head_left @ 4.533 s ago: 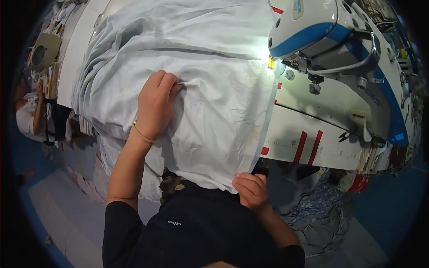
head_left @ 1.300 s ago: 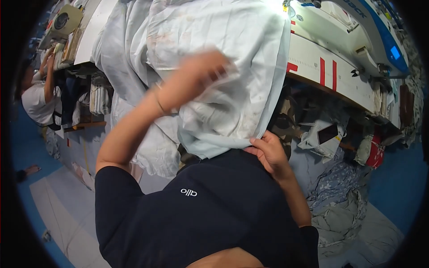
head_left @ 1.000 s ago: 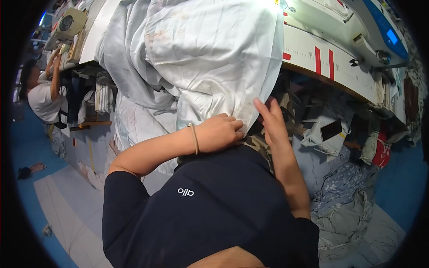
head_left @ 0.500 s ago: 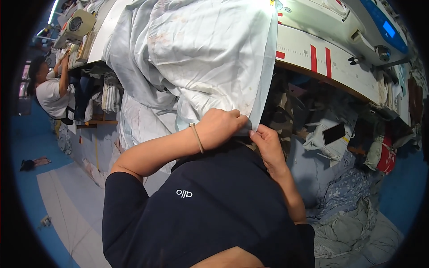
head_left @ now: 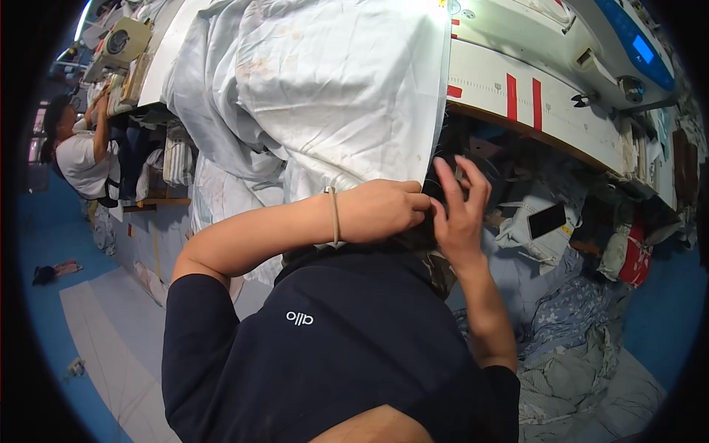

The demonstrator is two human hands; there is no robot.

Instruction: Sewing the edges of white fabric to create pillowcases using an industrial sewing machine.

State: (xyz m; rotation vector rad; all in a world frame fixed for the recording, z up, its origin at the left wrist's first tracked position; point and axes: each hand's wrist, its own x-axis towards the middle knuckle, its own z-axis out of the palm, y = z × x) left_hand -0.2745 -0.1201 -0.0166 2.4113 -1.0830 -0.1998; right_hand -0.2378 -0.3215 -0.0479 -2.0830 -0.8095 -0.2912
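Two hands meet at the near right corner of one white cloth [head_left: 317, 96], which drapes off the table [head_left: 576, 136] toward the dark shirt [head_left: 325, 354]: the left hand [head_left: 395, 210] has its fingers curled tight on that corner, while the right hand [head_left: 461, 214], just beside it, spreads its fingers apart, though whether its thumb touches the cloth cannot be told. From left to right come one co-worker [head_left: 83, 159], two long red strips [head_left: 512, 97], one phone [head_left: 546, 221] and one sewing machine [head_left: 628, 40]. Half a second ago the right hand pinched the cloth's edge; now those fingers have opened
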